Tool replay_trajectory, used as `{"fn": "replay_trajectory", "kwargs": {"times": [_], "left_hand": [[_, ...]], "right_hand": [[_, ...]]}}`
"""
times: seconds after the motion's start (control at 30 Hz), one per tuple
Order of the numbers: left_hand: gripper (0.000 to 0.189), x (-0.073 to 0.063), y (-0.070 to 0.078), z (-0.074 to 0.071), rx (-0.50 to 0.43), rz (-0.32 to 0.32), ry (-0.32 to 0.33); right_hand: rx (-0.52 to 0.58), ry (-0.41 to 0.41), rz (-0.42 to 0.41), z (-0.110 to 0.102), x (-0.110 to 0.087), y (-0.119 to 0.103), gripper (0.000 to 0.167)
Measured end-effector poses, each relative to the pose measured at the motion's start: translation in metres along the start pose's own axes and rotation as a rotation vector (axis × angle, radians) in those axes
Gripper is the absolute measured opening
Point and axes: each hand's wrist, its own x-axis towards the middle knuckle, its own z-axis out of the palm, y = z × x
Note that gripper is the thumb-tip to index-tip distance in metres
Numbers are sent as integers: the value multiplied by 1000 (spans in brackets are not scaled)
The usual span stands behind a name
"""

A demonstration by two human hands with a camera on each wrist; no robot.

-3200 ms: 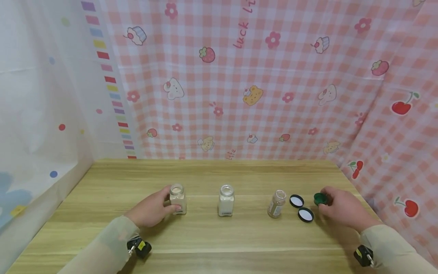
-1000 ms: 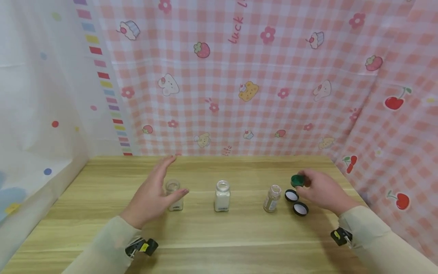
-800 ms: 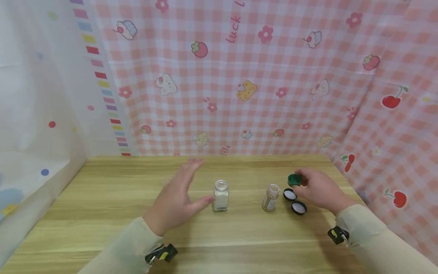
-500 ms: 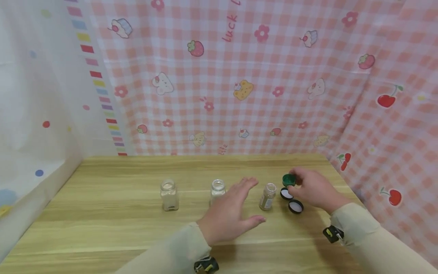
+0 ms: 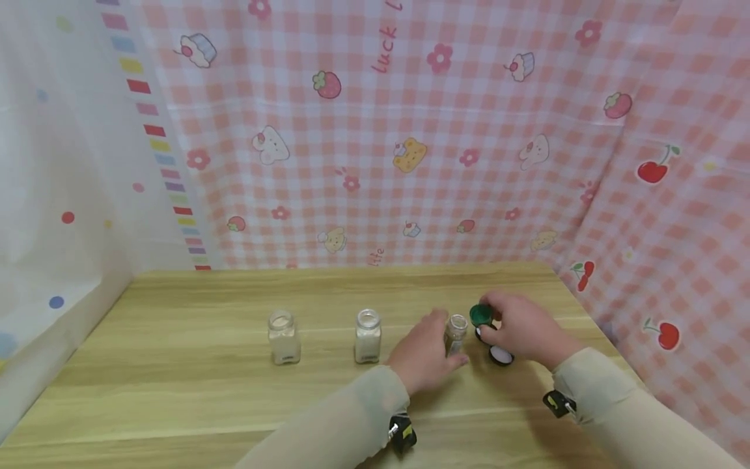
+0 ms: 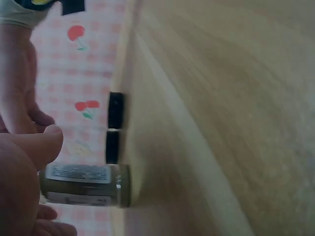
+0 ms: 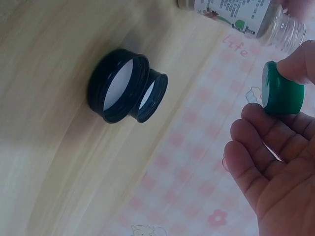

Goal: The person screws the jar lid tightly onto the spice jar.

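Note:
A small glass jar of brownish powder (image 5: 455,339) stands uncapped at the right of the table. My left hand (image 5: 423,352) is around its left side, with the thumb in front and the other fingers behind, spread apart. The left wrist view shows the jar (image 6: 83,184) between that thumb and the fingertips. My right hand (image 5: 521,329) pinches a green cap (image 5: 481,315) between thumb and fingers, just right of the jar's mouth. In the right wrist view the cap (image 7: 283,88) is close to the jar's threaded neck; the other fingers extend below it.
Two uncapped square glass jars of pale powder, a left one (image 5: 284,342) and a middle one (image 5: 368,339), stand in a row to the left. Two black lids (image 7: 115,86) with white linings lie beside the small jar. Checked cloth (image 5: 351,130) hangs behind the table.
My left hand has let go of the leftmost jar and moved right, past the middle jar, to the small jar. My right hand has carried the green cap left, toward that jar.

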Motion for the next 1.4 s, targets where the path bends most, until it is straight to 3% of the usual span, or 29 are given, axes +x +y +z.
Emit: {"fn": "replay_trajectory", "kwargs": {"times": [0.33,0.63,1.03,1.4], "left_hand": [[41,11,-6,10,3,-45,-34],[46,15,-6,12,32,-71,-42],[45,16,-7,13,47,-93,-48],[42,17,-7,13,52,-101,-50]], "right_hand": [[-26,-46,-7,1,0,-10,26],[-42,-47,-21,1,0,-10,27],[-111,59,-103,-2,-6,-15,34],[-142,55,-168,-3,-6,-24,32]]}}
